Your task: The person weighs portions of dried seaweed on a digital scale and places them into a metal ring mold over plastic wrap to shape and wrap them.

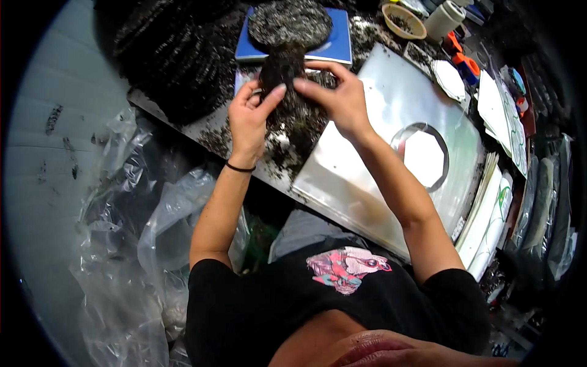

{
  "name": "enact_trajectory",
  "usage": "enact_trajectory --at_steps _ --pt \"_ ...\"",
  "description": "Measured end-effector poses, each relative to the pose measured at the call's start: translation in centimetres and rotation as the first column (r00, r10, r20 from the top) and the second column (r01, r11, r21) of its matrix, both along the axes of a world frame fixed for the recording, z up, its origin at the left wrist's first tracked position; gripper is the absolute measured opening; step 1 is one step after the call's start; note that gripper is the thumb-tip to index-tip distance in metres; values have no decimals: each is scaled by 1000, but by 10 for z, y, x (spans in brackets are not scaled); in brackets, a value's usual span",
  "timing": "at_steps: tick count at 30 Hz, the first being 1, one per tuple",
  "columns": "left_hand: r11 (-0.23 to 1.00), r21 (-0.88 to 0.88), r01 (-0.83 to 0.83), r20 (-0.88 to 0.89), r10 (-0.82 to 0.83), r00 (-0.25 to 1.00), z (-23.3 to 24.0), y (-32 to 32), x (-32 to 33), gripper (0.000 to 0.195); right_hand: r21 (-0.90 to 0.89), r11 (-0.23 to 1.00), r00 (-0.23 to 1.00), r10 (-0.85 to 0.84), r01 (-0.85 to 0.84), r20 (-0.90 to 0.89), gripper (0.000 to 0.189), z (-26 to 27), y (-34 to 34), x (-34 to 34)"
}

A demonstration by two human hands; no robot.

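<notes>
Between my two hands is a dark, flaky clump that looks like dried seaweed (283,69). My left hand (251,114) grips its left edge, thumb on top. On its right side, my right hand (337,96) pinches it between thumb and fingers. Just beyond the clump, a round dark disc of similar dried material (291,23) lies on a blue-topped square device, perhaps a scale (340,34). Loose dark flakes (300,137) are scattered on the table below my hands. The fingertips behind the clump are partly hidden.
A large dark pile (174,59) stands at the left. Stacked clear plastic sheets (339,169) with a round opening lie at the right. Farther back are a yellow bowl (403,22), a white container (445,20) and orange-and-blue tape dispensers (467,68). Clear plastic bags (133,238) hang below the table's left edge.
</notes>
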State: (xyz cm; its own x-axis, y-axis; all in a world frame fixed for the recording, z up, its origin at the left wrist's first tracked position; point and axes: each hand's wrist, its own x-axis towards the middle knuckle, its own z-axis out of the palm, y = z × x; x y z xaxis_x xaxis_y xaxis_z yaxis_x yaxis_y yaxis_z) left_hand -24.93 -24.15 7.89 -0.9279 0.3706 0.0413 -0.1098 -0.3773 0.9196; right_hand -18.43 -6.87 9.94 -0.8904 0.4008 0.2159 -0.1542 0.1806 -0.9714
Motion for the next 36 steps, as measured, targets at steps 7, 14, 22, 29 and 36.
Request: enact_trajectory --at_steps 7,14,22,29,36 --pt "-63 236 -970 -968 -103 -229 139 -37 -176 96 690 720 779 -474 75 410 72 35 117 -154" --pt "198 -828 -524 -555 -417 720 166 -125 -284 88 559 607 781 -613 565 -123 41 2 164 -26" --pt "109 -650 -752 -687 -508 519 180 -136 -298 56 505 599 656 -47 622 -753 17 104 96 -93" --pt "313 477 -822 -648 -507 -569 201 -9 -179 28 987 124 991 74 103 -113 65 -62 106 -107" --pt "693 -454 -560 -879 -450 156 10 92 -109 49 974 47 975 -1 221 -221 47 -26 97 130"
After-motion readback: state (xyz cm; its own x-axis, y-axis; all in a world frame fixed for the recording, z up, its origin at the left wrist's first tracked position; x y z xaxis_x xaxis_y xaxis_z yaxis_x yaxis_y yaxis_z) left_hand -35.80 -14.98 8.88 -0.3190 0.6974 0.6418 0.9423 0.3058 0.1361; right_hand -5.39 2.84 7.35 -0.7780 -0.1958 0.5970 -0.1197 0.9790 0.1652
